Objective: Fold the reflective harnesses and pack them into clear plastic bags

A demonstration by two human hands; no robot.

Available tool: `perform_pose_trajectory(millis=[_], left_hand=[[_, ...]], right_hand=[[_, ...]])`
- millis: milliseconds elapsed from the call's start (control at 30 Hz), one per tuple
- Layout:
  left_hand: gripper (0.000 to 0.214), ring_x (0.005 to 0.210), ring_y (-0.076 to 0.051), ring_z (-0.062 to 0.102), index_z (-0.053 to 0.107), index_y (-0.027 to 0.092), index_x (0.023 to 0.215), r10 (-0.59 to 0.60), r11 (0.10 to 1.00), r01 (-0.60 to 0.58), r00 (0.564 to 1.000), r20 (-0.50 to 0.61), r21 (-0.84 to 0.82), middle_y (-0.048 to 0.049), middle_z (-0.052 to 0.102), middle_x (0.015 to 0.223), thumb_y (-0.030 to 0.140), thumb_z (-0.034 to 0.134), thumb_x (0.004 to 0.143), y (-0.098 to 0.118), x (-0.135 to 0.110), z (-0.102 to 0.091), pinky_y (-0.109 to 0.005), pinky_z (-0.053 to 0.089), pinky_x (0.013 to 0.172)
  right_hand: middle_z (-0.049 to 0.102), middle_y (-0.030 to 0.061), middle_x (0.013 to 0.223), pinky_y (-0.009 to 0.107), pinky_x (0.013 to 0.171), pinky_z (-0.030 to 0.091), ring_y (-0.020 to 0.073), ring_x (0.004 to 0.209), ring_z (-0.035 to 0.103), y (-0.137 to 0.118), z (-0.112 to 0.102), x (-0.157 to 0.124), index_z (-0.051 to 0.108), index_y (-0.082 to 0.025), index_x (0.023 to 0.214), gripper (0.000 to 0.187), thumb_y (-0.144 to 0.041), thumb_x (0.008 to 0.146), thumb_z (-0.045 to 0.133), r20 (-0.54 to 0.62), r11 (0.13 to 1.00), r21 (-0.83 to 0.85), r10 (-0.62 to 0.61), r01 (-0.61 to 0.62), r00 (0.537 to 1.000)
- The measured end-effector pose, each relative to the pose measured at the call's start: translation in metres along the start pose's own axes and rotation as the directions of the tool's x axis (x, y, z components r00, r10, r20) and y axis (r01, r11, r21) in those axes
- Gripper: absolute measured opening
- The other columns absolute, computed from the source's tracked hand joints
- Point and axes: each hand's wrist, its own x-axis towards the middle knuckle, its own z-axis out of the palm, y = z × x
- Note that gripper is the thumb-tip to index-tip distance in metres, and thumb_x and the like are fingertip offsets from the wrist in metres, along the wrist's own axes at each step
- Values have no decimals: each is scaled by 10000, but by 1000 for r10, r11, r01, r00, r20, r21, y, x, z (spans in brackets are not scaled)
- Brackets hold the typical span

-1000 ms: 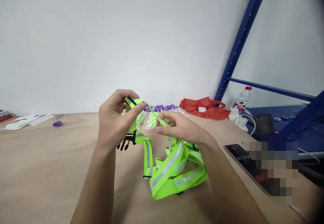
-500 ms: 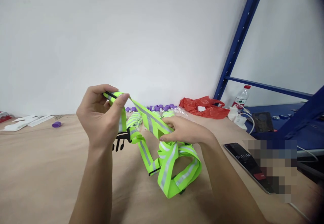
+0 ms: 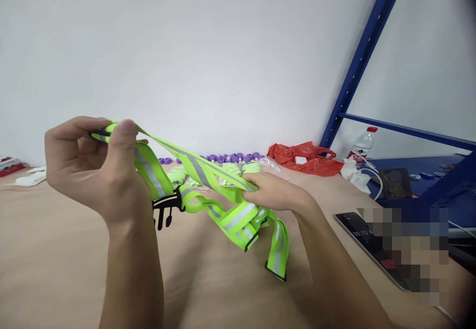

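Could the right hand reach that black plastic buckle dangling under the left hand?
Probably yes: the black plastic buckle hangs uncovered nearby, but the right hand is busy pinching the neon-green reflective strap and must let go.

1 view: head cam, facing forward and slightly down across the table [image 3: 55, 269] toward the wall [image 3: 223, 46]. Close in: left hand [image 3: 92, 170] and right hand [image 3: 275, 192] sit mid-frame, shelf [image 3: 364, 56] at right edge.

Woven cloth strap [image 3: 208, 170] with shiny silver stripes, black plastic buckle [image 3: 165, 209]; matt brown paper-like counter [image 3: 55, 259].
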Motion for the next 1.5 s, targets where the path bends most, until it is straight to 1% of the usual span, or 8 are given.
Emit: perform_pose_trajectory(millis=[333, 433, 633, 833, 900, 1133, 1300, 1500], left_hand=[[223, 711, -223, 725, 582, 176, 789, -79, 997, 79, 997, -15, 22, 55, 548, 680, 158, 708, 607, 5, -1, 3, -350, 545, 637], [235, 664, -198, 687, 609, 185, 814, -297, 950, 276, 944, 146, 145, 34, 583, 666, 205, 743, 621, 5, 4, -8, -311, 521, 573], [258, 585, -135, 520, 680, 222, 864, -749, 634, 245, 432, 503, 733, 9, 619, 680, 458, 737, 775, 1, 18, -32, -231, 342, 487], [405, 630, -166, 532, 640, 223, 942, -714, 651, 79, -274, 645, 755, 19, 571, 675, 584, 716, 774, -27, 2, -33, -251, 353, 542], [451, 652, -185, 569, 630, 214, 971, -705, 624, 70, -380, 599, 778, 9, 592, 683, 604, 718, 763, -34, -8, -27, -258, 369, 553], [487, 906, -228, 645, 618, 211, 1122, -411, 719, 386, -435, 802, 578, -64, 697, 1011, 500, 749, 752, -9, -43, 3, -287, 471, 714], [225, 596, -146, 488, 600, 189, 790, -500, 800, 236, -248, 830, 552, 32, 542, 655, 385, 707, 759, 15, -66, 22, -255, 305, 513], [122, 713, -151, 562, 646, 172, 870, -521, 736, 501, -10, 854, 455, 11, 641, 792, 275, 612, 814, 9, -60, 20, -243, 423, 612]], right_hand=[[614, 6, 775, 282, 605, 301, 171, 701, 519, 13, 3, 9, 481, -218, 753, 119, -105, 722, 498, -257, 995, -2, -97, 100, 962], [620, -6, 775, 275, 615, 310, 164, 711, 523, 21, 1, 10, 534, -213, 763, 162, -74, 698, 483, -268, 979, 67, -169, 193, 949], [552, -39, 679, 254, 581, 326, 140, 654, 508, 30, -8, 6, 545, -204, 709, 106, -126, 685, 476, -386, 885, 357, -151, 298, 910], [595, -26, 679, 251, 558, 354, 130, 601, 506, 20, -13, -4, 590, -194, 776, 79, -244, 753, 533, -482, 777, 514, -90, 364, 872], [573, -31, 650, 250, 549, 343, 124, 580, 489, 14, -12, -7, 582, -195, 762, 83, -270, 764, 546, -483, 778, 518, -76, 355, 872], [568, -38, 642, 248, 547, 333, 130, 599, 488, -11, 1, -8, 612, -207, 789, 75, -267, 770, 572, -496, 879, 394, -41, 267, 867], [552, -54, 637, 256, 579, 381, 139, 615, 516, -17, 5, -8, 624, -224, 882, 125, -280, 770, 622, -534, 920, 351, 42, 176, 845], [561, 102, 1371, 377, 958, 496, 262, 1272, 536, -11, -6, -16, 543, -254, 1235, 475, -441, 828, 701, -484, 717, 542, -161, 439, 860]])
